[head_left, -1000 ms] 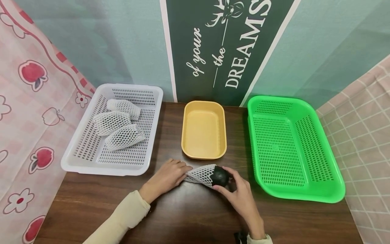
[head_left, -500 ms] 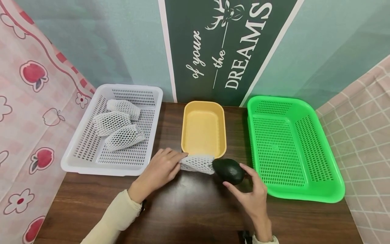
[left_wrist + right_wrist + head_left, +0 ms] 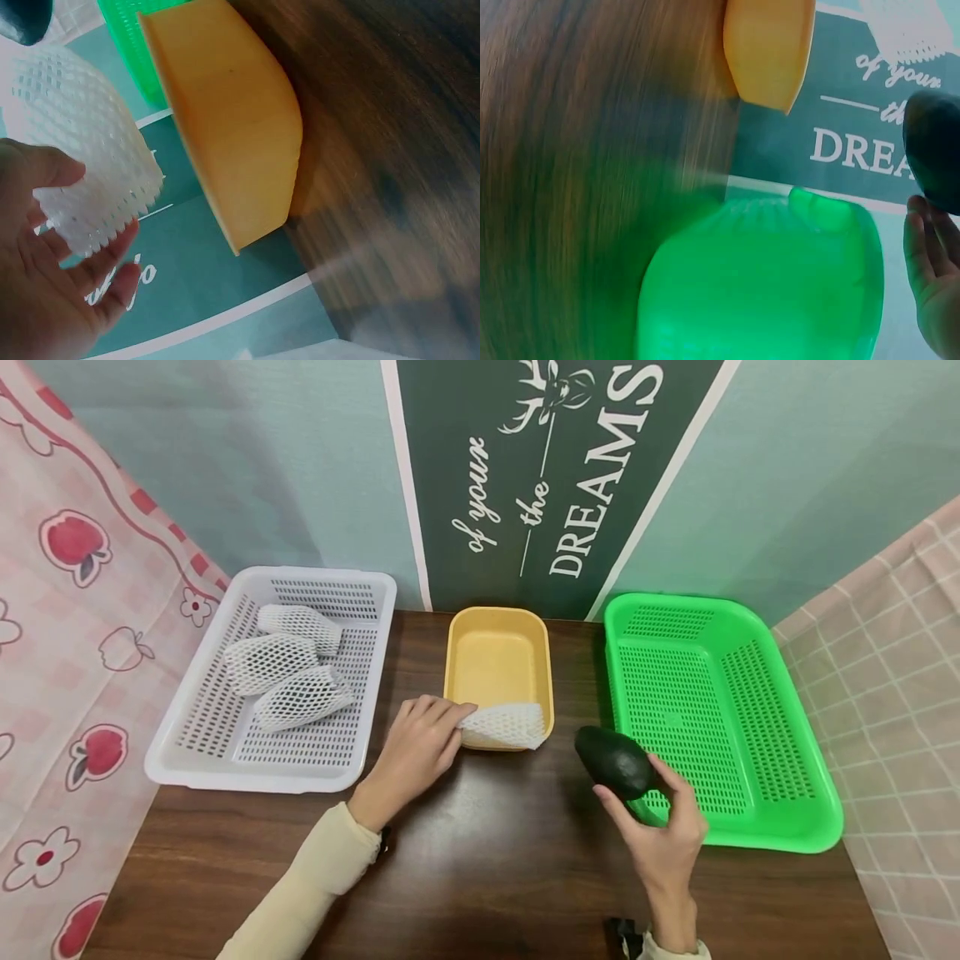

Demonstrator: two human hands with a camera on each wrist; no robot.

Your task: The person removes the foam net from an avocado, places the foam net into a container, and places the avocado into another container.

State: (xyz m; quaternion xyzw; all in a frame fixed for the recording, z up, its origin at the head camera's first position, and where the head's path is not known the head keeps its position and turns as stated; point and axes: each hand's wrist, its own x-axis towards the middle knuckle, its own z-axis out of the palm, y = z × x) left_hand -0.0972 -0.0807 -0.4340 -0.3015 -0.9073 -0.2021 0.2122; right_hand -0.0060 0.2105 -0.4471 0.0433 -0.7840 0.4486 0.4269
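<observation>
A dark green avocado (image 3: 615,762) is held at its wide end by my right hand (image 3: 663,827), thumb and fingers on either side, just left of the green basket's near corner. My left hand (image 3: 420,743) pinches one end of a white foam net sleeve (image 3: 504,725) over the near edge of the yellow tray (image 3: 491,664). The left wrist view shows the net (image 3: 90,150) hanging loose and hollow between thumb and fingers. Avocado and net are apart. In the right wrist view the avocado (image 3: 934,150) is partly cut off by the frame edge.
At the left stands a white basket (image 3: 187,768) with 3 net-wrapped items (image 3: 303,697) inside. A green basket (image 3: 780,835) is at the right. All sit on a brown wooden table (image 3: 487,877), with printed cloth behind and at both sides.
The avocado has come out of the net sleeve and moved right with my right hand. My left hand has carried the emptied net up over the yellow tray's near edge.
</observation>
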